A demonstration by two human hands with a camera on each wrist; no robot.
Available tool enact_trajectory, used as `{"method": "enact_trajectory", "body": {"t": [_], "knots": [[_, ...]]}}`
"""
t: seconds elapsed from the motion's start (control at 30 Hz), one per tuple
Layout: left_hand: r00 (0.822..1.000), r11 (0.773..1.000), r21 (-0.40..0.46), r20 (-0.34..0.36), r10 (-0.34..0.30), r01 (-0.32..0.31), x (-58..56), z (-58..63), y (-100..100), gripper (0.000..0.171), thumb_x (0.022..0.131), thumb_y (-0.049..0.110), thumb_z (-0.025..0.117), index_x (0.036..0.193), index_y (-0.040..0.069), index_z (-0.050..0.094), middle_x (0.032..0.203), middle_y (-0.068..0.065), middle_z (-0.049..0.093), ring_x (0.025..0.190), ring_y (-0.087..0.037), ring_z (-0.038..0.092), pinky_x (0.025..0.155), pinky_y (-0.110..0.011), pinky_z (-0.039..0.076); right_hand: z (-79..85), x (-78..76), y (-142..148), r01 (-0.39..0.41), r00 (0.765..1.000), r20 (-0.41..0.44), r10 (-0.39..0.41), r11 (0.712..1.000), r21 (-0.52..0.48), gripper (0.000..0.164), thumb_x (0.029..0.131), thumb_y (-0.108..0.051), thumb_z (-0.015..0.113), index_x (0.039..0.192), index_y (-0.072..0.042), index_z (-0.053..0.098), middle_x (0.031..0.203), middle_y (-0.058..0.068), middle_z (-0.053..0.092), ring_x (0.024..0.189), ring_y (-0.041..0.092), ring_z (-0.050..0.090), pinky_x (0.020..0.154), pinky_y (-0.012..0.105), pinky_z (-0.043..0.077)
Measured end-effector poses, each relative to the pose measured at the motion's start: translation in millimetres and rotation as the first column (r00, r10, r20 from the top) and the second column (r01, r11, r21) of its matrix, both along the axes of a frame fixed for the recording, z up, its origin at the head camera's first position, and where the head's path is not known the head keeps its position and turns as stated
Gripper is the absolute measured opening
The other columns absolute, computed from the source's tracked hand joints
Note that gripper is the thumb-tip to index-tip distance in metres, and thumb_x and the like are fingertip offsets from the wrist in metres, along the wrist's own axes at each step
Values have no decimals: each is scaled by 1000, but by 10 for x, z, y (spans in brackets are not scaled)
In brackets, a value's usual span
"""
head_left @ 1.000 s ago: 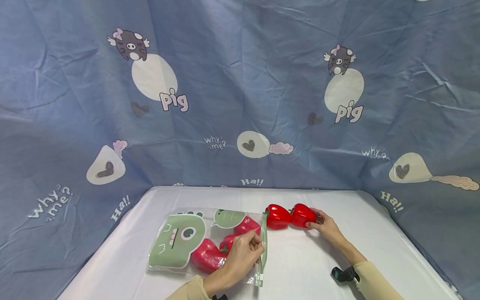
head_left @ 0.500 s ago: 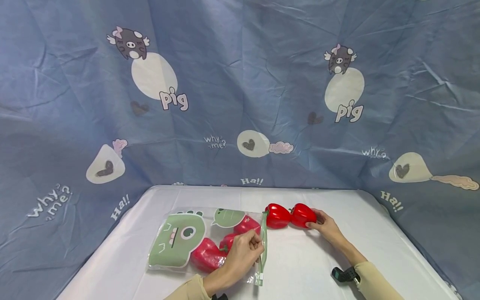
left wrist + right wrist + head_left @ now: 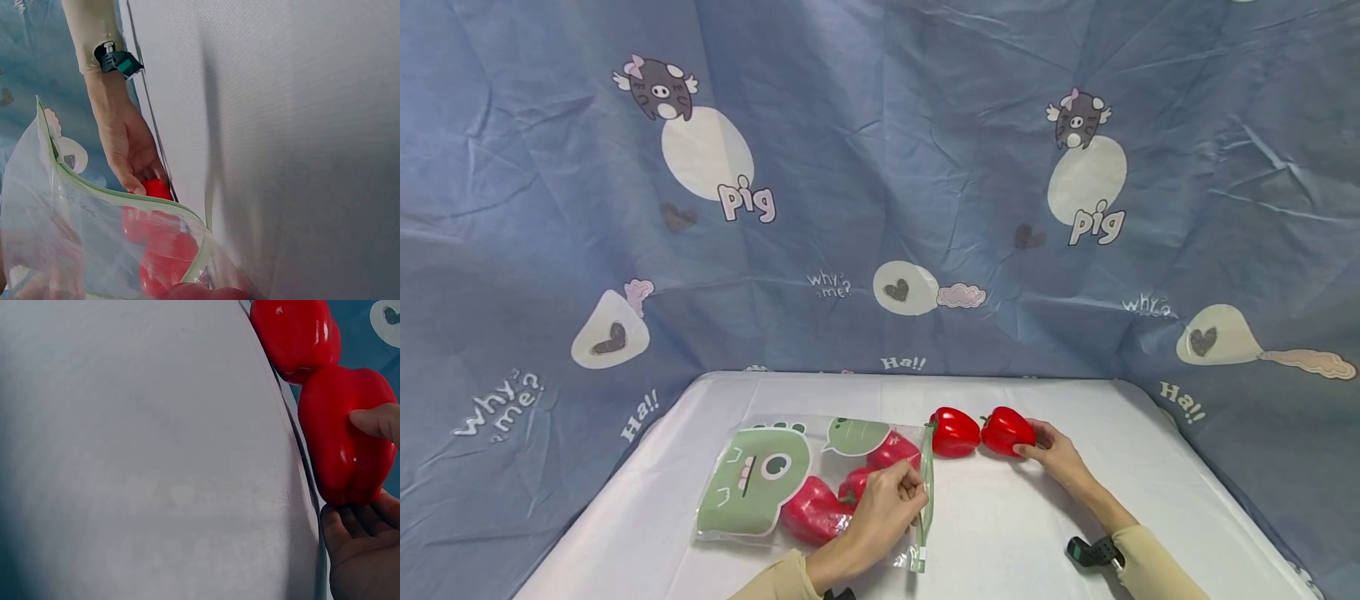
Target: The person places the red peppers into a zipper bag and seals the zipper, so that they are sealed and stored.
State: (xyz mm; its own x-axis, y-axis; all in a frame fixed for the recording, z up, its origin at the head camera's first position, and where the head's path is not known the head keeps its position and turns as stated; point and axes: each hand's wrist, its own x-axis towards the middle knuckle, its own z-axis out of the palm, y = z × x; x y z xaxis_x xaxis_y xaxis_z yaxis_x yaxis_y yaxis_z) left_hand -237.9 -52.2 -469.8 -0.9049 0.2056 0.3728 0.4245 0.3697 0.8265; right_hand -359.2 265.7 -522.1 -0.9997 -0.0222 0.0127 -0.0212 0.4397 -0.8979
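Note:
A clear zip bag [image 3: 752, 475] with a green cartoon monster print lies on the left side of the table. Several red bell peppers [image 3: 811, 510] show through its plastic. My left hand [image 3: 880, 512] pinches the bag near its green zipper edge; in the left wrist view the zipper [image 3: 100, 189] bows apart. On the right, my right hand [image 3: 1060, 460] holds a red bell pepper [image 3: 1006, 432] by its right end, thumb on the near side. Another bell pepper [image 3: 955, 433] lies just left of it, beside the bag's mouth. In the right wrist view, the held pepper [image 3: 340, 434] overlaps its neighbour [image 3: 290, 337].
A white-covered table [image 3: 1000, 533] carries everything. Behind it hangs a blue printed curtain [image 3: 850, 167], which also runs along both sides. A dark strapped device [image 3: 1093, 552] sits on the right wrist.
The held bell pepper has shifted very slightly right with my right hand, widening the space from its neighbour a little. The left hand and the bag have stayed put.

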Motion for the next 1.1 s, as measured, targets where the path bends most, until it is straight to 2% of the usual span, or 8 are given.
{"method": "enact_trajectory", "body": {"t": [0.4,0.67,0.8,0.87,1.0,1.1], "knots": [[1000,1000,-7,-7,3,-4,7,-7,-3,5,81,2,61,82,7,62,66,5,58,46,2,50,40,-19,47,39,32,54,-1,1000,-5,1,1000,3,71,84,-32,72,140,0,41,142,24,47,132,39,44,111,53,34],[1000,1000,-13,-16,2,-2,12,0,7,6,81,2,59,85,1,64,66,5,58,47,3,50,41,-17,47,81,77,69,-18,1000,-23,18,1000,-14,69,85,-30,72,140,-2,42,141,21,48,132,37,45,109,51,39],[1000,1000,-18,-27,11,-12,9,0,8,6,81,2,60,85,2,65,66,5,58,49,3,50,42,-17,47,135,138,44,-34,999,-31,34,999,-10,68,85,-31,71,141,-4,42,141,20,49,131,36,46,104,43,44],[999,1000,-22,-29,15,-16,6,1,7,6,81,2,59,84,3,65,66,6,58,49,3,50,43,-17,47,164,170,25,-44,998,-36,44,999,-7,67,85,-31,71,141,-5,43,141,19,50,131,36,47,101,35,47],[999,1000,-19,-33,12,-13,1,6,5,6,81,2,59,83,4,64,65,5,58,49,3,50,42,-17,47,215,231,-25,-69,996,-56,67,997,-45,65,85,-27,71,140,-5,44,140,19,50,129,33,49,92,19,47],[1000,1000,-11,-28,6,-7,4,6,6,4,81,2,60,83,4,64,65,4,59,48,3,50,41,-17,46,245,284,-75,-90,994,-70,84,992,-88,62,84,-23,72,138,-5,46,138,19,52,123,26,54,87,14,48]]}}
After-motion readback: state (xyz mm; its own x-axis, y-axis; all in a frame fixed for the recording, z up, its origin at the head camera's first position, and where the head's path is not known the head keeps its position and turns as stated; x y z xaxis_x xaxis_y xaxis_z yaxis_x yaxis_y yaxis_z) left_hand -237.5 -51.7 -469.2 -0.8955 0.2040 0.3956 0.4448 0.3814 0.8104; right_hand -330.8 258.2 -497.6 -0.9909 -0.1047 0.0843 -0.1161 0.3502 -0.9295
